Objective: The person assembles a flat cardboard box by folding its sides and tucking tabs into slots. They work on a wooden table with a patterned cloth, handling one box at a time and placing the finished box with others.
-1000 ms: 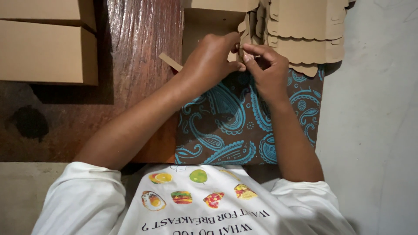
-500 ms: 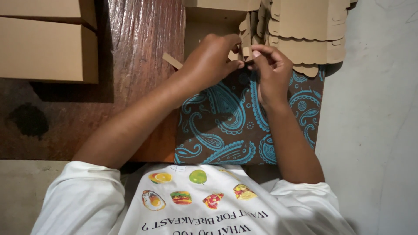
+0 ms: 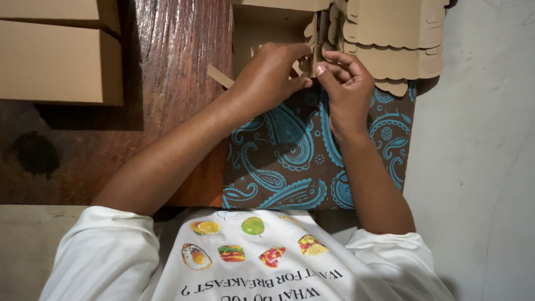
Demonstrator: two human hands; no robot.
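Both hands' (image 3: pixel 267 78) (image 3: pixel 345 89) fingers pinched shut on upright cardboard flap (image 3: pixel 311 53), long axis away.

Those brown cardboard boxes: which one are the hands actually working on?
The open box at top centre, beside the scalloped flat stack. The left hand and right hand pinch its edge; the two closed boxes at far left lie untouched.

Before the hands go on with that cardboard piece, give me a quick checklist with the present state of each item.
1. Left hand on the cardboard piece: ok.
2. Right hand pinching the same piece: ok.
3. Piece's fold or tab visible: cannot tell, the fingers cover it.
4. Stack of scalloped cardboard blanks beside the right hand: ok.
5. Patterned cloth lying flat under both hands: ok.
6. Finished boxes apart, at left: ok.
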